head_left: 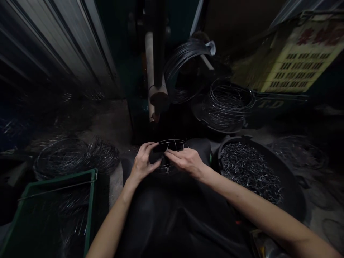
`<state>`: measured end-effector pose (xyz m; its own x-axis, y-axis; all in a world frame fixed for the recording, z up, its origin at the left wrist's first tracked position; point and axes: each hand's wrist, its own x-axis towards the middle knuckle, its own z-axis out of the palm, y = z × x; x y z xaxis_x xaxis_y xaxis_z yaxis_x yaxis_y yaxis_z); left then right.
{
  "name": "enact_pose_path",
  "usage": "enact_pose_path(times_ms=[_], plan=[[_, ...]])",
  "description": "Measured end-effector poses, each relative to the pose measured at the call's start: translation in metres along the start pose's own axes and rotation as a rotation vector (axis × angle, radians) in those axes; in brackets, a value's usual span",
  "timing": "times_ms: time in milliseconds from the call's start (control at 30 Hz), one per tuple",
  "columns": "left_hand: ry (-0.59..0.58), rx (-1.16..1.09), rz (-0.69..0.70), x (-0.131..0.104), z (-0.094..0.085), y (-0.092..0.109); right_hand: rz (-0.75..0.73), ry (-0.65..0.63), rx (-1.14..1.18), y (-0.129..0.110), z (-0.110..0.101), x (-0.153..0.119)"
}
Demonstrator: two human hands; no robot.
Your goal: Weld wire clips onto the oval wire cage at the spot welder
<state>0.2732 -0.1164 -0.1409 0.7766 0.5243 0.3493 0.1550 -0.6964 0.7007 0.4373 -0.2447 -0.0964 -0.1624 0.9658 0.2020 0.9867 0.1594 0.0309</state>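
A round frame of thin metal wire (175,141) sits just above my lap, below the machine's rod. My left hand (143,163) is curved around its left side, with thumb and fingers on the wire. On the right side, my right hand (185,160) has its fingers pressed together over the inner wires near the centre. Whatever small piece lies under the right fingertips is too dark to make out.
A machine rod (158,95) hangs ahead. At right stand a black pan of small metal pieces (249,172), a basin with wire rings (231,104) and a yellow crate (295,68). At left are a green crate (92,204) and wire bundles (102,156).
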Motion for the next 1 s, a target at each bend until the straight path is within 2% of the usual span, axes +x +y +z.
enact_pose_path(times_ms=[67,167,300,400,600,933,1000], plan=[[0.030,0.012,0.017,0.006,-0.007,0.002,-0.034,0.067,-0.020,0.003,-0.001,0.003],[0.046,0.030,0.031,0.016,-0.021,0.005,-0.009,0.094,-0.043,0.006,-0.011,0.012],[0.035,0.061,0.061,0.027,-0.033,0.010,0.022,0.014,-0.085,0.008,-0.027,0.026],[0.021,0.072,0.054,0.029,-0.034,0.012,-0.015,-0.019,-0.075,0.009,-0.028,0.031],[0.040,0.050,0.051,0.027,-0.035,0.009,-0.156,0.231,-0.084,0.021,-0.010,0.028],[0.139,0.058,0.053,0.025,-0.037,0.001,-0.219,0.406,-0.218,0.022,-0.013,0.039],[0.153,0.073,0.053,0.026,-0.037,0.000,-0.216,0.406,-0.233,0.022,-0.013,0.041]])
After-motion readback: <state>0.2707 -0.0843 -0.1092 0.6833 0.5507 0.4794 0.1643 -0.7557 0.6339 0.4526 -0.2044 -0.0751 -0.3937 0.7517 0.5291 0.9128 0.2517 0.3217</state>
